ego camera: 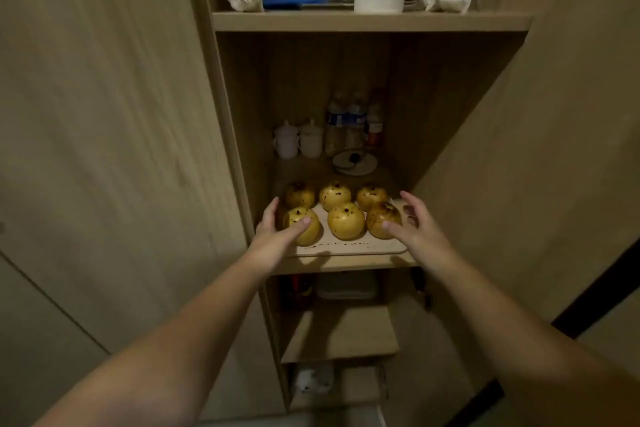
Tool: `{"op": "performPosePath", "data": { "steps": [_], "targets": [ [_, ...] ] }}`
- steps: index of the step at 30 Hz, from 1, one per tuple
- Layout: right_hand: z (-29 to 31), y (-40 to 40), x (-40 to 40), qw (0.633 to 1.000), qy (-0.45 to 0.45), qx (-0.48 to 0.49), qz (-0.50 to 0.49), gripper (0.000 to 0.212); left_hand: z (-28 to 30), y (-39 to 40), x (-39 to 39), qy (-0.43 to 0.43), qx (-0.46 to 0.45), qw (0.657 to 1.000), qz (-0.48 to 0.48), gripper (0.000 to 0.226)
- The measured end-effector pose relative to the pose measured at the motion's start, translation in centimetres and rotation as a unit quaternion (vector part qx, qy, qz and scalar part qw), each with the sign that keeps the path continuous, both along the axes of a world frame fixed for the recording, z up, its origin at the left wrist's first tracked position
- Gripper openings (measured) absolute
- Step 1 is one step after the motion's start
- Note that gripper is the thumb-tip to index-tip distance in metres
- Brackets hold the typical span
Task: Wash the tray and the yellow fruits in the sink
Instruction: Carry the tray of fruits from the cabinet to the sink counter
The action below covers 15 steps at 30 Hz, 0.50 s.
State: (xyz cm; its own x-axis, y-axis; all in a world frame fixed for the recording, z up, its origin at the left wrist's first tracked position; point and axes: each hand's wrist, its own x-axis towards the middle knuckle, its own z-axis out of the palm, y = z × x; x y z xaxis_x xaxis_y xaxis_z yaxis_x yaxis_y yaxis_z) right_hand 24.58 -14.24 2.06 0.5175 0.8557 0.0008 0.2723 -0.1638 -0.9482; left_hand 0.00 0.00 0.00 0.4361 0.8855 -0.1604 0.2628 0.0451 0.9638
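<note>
Six yellow fruits (346, 220) on tray (349, 248) (left edge hidden); left hand (277, 232), right hand (414, 225) fingers spread wide, empty.

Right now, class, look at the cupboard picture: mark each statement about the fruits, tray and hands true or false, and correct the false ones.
1. Six yellow fruits sit on the tray. True.
2. The tray lies in a sink. False: it rests on a cupboard shelf.
3. The left hand and right hand reach to opposite sides of the tray. True.
4. The right hand grips a bottle. False: its fingers are spread and hold nothing.
</note>
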Motion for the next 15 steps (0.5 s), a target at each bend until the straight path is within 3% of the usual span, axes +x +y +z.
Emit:
{"op": "performPosePath", "data": {
  "steps": [6,15],
  "targets": [
    [-3.6,1.7,1.5,0.995,0.038,-0.075,-0.051,0.077,-2.8,1.2,2.1,0.015,-0.072,0.995,0.065,0.099],
    [-6.6,2.9,4.1,0.989,0.070,-0.117,-0.050,0.088,-4.1,3.0,3.3,0.001,-0.097,0.989,0.109,0.098]
  ]
}}
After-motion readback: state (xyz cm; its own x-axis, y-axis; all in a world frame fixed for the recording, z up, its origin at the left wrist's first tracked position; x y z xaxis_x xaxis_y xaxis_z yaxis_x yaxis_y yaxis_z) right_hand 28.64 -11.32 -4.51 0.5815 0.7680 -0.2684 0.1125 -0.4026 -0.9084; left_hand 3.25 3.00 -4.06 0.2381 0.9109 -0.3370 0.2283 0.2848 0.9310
